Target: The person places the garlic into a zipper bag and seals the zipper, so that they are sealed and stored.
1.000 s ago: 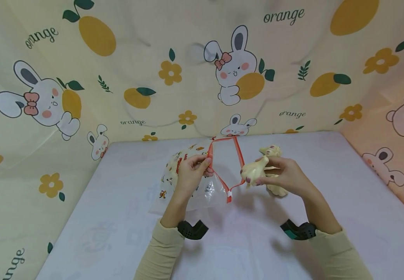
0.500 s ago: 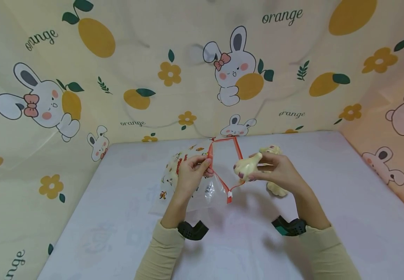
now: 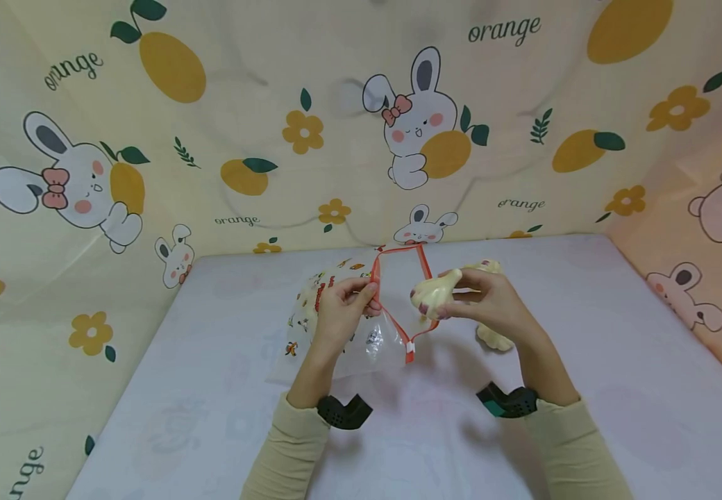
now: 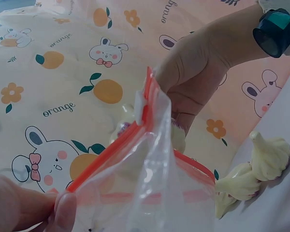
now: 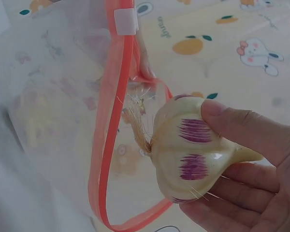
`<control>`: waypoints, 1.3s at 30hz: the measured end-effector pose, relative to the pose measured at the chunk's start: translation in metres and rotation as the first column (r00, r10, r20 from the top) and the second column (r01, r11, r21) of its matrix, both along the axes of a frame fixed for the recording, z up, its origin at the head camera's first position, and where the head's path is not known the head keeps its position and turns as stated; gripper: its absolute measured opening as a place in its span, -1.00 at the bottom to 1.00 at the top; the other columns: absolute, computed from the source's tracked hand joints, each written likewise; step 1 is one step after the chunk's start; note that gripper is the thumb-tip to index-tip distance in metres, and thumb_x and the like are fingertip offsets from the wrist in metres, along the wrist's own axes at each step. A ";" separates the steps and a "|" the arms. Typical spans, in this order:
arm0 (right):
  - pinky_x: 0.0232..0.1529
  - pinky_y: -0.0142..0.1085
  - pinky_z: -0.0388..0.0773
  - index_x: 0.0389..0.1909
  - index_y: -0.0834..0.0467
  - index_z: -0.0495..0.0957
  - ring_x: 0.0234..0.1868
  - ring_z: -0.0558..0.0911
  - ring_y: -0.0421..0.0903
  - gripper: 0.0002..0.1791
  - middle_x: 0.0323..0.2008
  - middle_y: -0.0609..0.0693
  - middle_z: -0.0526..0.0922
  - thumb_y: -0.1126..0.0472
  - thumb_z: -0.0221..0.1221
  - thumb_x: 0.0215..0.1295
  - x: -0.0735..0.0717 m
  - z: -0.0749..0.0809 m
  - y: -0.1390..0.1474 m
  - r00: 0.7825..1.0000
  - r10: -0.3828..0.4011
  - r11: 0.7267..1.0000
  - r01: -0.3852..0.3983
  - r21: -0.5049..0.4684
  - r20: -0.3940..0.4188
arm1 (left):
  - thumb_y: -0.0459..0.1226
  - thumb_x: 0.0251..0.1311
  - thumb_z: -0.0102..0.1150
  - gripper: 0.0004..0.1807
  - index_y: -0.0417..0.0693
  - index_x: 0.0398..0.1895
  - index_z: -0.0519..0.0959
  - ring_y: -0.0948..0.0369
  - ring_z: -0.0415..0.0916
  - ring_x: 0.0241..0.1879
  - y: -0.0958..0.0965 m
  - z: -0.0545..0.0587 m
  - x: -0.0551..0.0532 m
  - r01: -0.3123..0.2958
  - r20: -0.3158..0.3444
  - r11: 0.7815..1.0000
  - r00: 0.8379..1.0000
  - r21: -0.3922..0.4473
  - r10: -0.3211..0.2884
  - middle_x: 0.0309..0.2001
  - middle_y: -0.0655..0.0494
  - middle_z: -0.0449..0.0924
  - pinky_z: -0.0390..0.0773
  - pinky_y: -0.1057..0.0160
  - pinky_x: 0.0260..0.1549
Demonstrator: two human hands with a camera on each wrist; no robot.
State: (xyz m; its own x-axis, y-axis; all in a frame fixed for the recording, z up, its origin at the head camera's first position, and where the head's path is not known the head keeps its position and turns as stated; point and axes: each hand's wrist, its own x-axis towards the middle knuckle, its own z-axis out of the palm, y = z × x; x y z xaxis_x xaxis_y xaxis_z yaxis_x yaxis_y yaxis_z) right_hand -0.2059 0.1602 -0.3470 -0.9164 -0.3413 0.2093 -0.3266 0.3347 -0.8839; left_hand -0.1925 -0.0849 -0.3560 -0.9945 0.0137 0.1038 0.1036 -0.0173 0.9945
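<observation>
A clear printed zip bag (image 3: 370,344) lies on the table with its red-edged mouth spread toward the right. My left hand (image 3: 343,316) pinches the near-left part of the red zip edge (image 4: 104,159) between thumb and fingers. In my right hand (image 3: 492,302) is a garlic bulb (image 5: 191,150), cream with purple streaks, gripped by thumb and fingertips around its stem side. Its stringy root end points into the bag's mouth, close by the red edge and white slider (image 5: 125,21). In the left wrist view the bag film partly hides the bulb.
More garlic bulbs (image 4: 270,157) lie on the white table to the right, partly behind my right hand in the head view; one bulb (image 3: 494,338) shows below it. A rabbit-and-orange printed cloth (image 3: 336,139) stands as a wall behind and at both sides.
My right hand has carried the garlic bulb leftward to the bag's mouth, tilting it as it went. The left hand and the bag have stayed in place.
</observation>
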 end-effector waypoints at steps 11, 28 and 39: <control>-0.15 -0.51 0.69 0.07 0.37 0.52 -0.15 0.66 -0.37 -0.44 0.01 0.05 0.58 0.33 0.42 0.00 -0.001 -0.002 -0.003 1.000 -0.010 1.000 0.010 -0.001 0.004 | -0.41 0.29 0.11 -0.75 -0.47 -0.08 0.56 0.44 0.55 -0.59 -0.001 0.000 0.000 0.009 -0.014 1.000 1.000 0.017 -0.009 -0.46 0.02 0.60 0.68 0.48 -0.47; -0.03 -0.36 0.71 0.04 0.37 0.54 0.05 0.63 0.22 -0.46 0.01 0.29 0.58 0.30 0.43 0.01 0.001 -0.005 -0.009 0.999 -0.044 0.999 0.043 0.030 0.008 | -0.40 0.29 0.12 -0.75 -0.44 -0.06 0.57 0.44 0.55 -0.59 0.000 0.000 -0.001 0.003 0.003 1.000 1.000 -0.007 -0.003 -0.46 0.08 0.60 0.69 0.47 -0.47; 0.07 -0.16 0.67 0.06 0.37 0.53 0.09 0.62 0.23 -0.44 0.03 0.30 0.60 0.27 0.43 0.02 0.001 -0.007 -0.016 0.999 -0.051 0.997 0.051 0.054 0.005 | -0.40 0.28 0.13 -0.77 -0.40 -0.07 0.58 0.43 0.55 -0.59 0.001 -0.001 -0.002 -0.013 0.019 1.000 1.000 -0.024 0.013 -0.44 0.02 0.62 0.69 0.47 -0.47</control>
State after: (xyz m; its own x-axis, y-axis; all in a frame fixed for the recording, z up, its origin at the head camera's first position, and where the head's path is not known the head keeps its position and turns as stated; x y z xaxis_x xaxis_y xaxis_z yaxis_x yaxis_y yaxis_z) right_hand -0.2047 0.1438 -0.3540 -0.9341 -0.3048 0.1861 -0.3025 0.3983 -0.8659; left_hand -0.1940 -0.0838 -0.3570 -0.9964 0.0030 0.0847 0.0847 0.0077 0.9964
